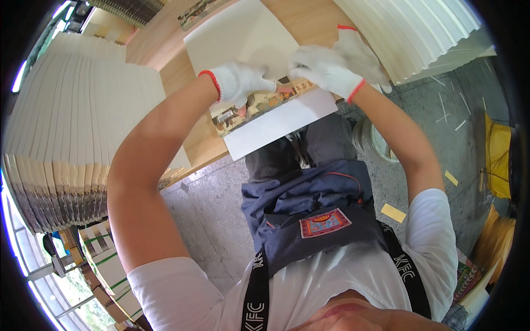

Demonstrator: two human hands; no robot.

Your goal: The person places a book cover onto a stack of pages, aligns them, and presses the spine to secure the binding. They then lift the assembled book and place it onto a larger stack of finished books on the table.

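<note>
My left hand [240,81], in a white knitted glove with a red cuff and bare fingertips showing, spreads its fingers on a printed, multicoloured paper strip [259,107]. The strip runs across a large white sheet [287,122], part of which hangs past the table's near edge. My right hand [326,69], gloved the same way, is at the strip's right end with its fingers curled in. Whatever its fingers hold, if anything, is hidden. Beyond both hands, a pale cream sheet [243,38] covers the table.
A loose white glove [361,58] lies by my right wrist on the wooden table [149,47]. Tall stacks of folded paper stand left [83,105] and right [414,33]. A round white bucket [381,140] is beneath the table's edge; paper scraps [393,213] litter the floor.
</note>
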